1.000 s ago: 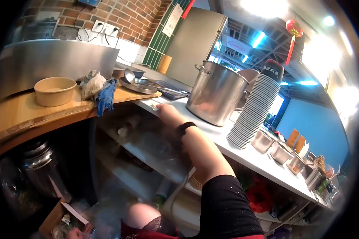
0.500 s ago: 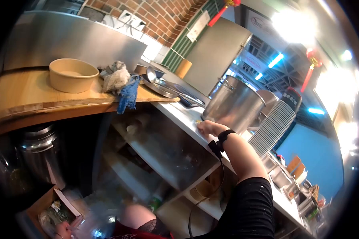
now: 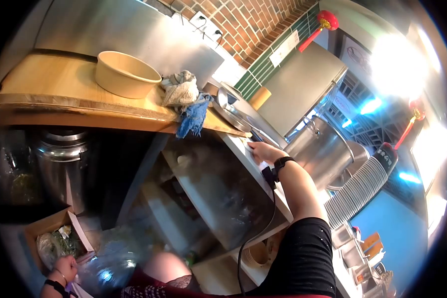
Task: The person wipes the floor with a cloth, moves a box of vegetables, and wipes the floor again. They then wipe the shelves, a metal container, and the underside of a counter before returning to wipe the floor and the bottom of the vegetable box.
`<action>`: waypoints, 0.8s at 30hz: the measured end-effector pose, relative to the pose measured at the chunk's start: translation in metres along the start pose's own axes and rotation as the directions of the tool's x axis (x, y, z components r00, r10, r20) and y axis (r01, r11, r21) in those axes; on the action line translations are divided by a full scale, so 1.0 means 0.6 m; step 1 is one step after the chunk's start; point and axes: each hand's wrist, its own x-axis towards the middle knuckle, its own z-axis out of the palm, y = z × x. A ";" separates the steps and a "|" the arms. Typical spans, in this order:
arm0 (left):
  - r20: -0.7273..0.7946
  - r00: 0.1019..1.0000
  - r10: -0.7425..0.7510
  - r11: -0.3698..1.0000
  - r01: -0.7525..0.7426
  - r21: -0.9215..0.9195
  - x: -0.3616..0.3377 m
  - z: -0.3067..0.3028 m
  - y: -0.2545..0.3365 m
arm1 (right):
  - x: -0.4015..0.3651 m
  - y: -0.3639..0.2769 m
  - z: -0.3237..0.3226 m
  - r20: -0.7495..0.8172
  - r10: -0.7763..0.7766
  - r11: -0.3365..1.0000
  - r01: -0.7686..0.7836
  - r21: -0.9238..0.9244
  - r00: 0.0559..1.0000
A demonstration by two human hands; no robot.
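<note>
My right hand point(image 3: 264, 153) reaches over the white counter point(image 3: 244, 153), fingers bent together by its edge; whatever is at the fingertips is too small to name. Beyond it stands a large steel stockpot point(image 3: 320, 151). Low at the left, my left hand point(image 3: 66, 268) is closed at the edge of a clear plastic bag point(image 3: 107, 265). An open cardboard box point(image 3: 78, 231) beside that hand holds green leafy stuff in plastic.
On the wooden board point(image 3: 49, 74) are a tan paper bowl point(image 3: 124, 79) and crumpled cloths point(image 3: 193, 116). A ladle point(image 3: 222, 97) lies past them. A tall stack of bowls point(image 3: 357, 191) leans right of the pot. Shelves point(image 3: 198, 191) run under the counter.
The view has shifted, so the counter items appear further right. My right hand is nearer the wooden board's end. My left hand has come further into view beside the box.
</note>
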 end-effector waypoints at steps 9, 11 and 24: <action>0.092 0.990 0.111 0.994 -0.113 0.013 0.029 -0.020 -0.003 | -0.169 -0.106 0.135 -0.247 -0.315 0.947 0.286 -0.146 0.917; 0.103 0.987 0.127 0.992 -0.124 -0.035 0.021 -0.043 0.010 | -0.209 -0.145 0.203 -0.169 -0.178 0.981 0.188 0.046 0.970; 0.028 0.992 0.120 0.894 -0.096 -0.437 -0.018 -0.143 0.024 | -0.043 -0.162 0.757 0.565 -0.171 0.985 0.157 0.074 0.807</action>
